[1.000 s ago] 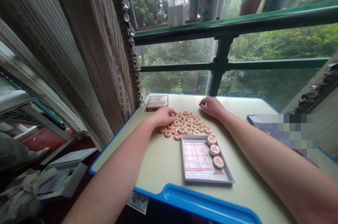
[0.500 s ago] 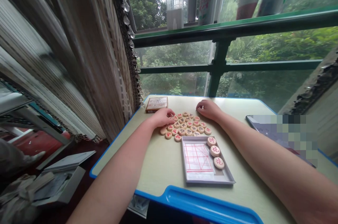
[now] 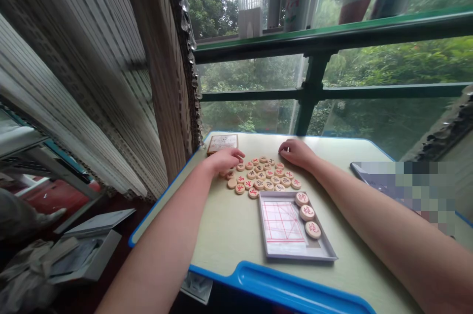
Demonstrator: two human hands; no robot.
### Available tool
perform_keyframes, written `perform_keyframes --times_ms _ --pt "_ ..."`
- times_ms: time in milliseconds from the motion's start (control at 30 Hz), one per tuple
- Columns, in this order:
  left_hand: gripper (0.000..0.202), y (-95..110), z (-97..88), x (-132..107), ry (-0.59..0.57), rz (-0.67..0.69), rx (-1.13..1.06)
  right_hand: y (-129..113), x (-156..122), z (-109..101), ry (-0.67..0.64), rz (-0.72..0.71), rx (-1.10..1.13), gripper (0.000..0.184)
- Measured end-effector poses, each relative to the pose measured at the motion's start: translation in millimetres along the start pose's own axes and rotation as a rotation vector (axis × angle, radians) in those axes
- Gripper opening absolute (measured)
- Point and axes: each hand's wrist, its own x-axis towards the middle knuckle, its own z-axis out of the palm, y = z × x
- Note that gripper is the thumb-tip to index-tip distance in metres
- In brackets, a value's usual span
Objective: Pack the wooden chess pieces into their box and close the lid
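Observation:
Several round wooden chess pieces with red and dark characters lie in a cluster on the pale table. My left hand rests at the cluster's left edge, fingers curled down onto the pieces. At the cluster's far right edge my right hand lies with its fingers bent onto the table. A shallow grey tray sits nearer to me; it holds a folded red-lined board sheet and three pieces along its right side.
A small brown box lies at the table's far left corner. A blurred-out object occupies the right side. Blue rim edges the table. A bamboo blind hangs on the left, window and cans behind. Clutter lies on the floor at the left.
The view shifted slightly. My left hand has drawn back a little to the left edge of the cluster; my right hand stays at the far right edge.

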Motion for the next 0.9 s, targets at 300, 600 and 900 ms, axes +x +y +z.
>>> perform_keyframes --times_ms 300,600,900 --pt "0.04 33 -3.1 -42 0.128 -0.298 0.599 0 1 0 -0.002 -0.005 -0.008 0.02" --pt "0.031 32 2.5 -36 0.079 -0.227 0.61 -2 1 0 -0.004 -0.001 -0.006 0.02" --pt "0.029 28 3.1 -28 0.165 -0.238 0.544 -3 -1 -1 0.0 -0.002 -0.022 0.02"
